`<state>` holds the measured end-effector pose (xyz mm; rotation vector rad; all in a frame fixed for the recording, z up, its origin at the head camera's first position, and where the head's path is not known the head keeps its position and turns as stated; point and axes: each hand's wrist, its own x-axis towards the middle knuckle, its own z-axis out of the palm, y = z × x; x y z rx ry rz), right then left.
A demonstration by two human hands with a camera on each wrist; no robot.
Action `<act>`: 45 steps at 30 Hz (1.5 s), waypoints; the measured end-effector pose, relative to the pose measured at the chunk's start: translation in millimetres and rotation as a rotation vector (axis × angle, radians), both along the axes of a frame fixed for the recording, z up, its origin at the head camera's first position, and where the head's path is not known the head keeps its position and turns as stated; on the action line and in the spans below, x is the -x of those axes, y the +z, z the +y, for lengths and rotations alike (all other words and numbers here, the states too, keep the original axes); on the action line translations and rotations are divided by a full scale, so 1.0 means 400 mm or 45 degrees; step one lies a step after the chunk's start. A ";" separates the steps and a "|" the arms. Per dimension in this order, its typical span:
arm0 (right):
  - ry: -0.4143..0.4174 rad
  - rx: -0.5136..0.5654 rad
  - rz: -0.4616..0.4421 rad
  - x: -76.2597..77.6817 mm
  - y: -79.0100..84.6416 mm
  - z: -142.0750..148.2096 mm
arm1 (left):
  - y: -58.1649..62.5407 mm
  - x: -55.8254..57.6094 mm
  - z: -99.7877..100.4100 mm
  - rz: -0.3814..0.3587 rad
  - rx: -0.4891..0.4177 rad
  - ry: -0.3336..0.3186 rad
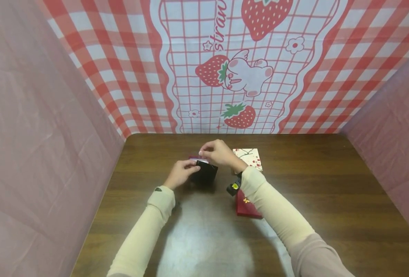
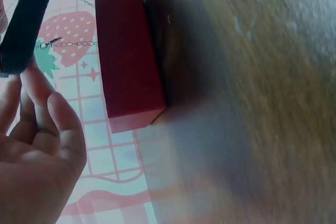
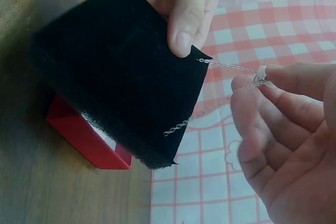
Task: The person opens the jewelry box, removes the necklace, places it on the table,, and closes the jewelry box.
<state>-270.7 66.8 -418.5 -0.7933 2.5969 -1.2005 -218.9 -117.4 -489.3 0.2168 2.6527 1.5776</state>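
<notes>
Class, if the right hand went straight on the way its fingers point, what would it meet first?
Beyond the chain it pinches, the right hand would probably meet the black pad first, though depth is unclear.

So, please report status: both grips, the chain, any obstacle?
Left grip holding black pad. Right grip pinching silver chain. Chain runs to the pad; nothing visibly obstructing.

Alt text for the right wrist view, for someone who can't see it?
A right hand pinches a thin chain, its two strands running to a black pad that the left hand holds at the edge. The pad partly hides a red box on a wooden table; beyond is red-and-white cloth.
</notes>
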 end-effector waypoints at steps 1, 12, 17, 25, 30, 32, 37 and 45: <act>0.001 0.004 -0.014 0.000 -0.001 0.000 | -0.001 -0.002 0.001 0.006 0.010 -0.027; -0.010 0.016 0.059 -0.005 -0.009 -0.002 | 0.009 -0.023 0.018 0.163 0.119 -0.222; -0.073 0.032 0.075 -0.005 -0.017 -0.002 | 0.009 -0.033 0.021 0.248 0.071 -0.184; -0.203 0.038 0.022 0.000 -0.003 0.015 | 0.015 -0.046 0.024 0.280 -0.099 -0.034; -0.245 0.093 -0.064 0.003 0.020 0.033 | 0.018 -0.047 0.016 0.270 -0.209 0.054; -0.254 0.109 -0.081 0.003 0.026 0.038 | 0.018 -0.048 0.014 0.268 -0.231 0.084; -0.273 0.084 -0.029 -0.005 0.034 0.044 | 0.015 -0.046 0.012 0.230 -0.301 0.145; -0.295 0.036 0.195 -0.018 0.052 0.045 | 0.021 -0.044 0.014 0.173 -0.396 0.227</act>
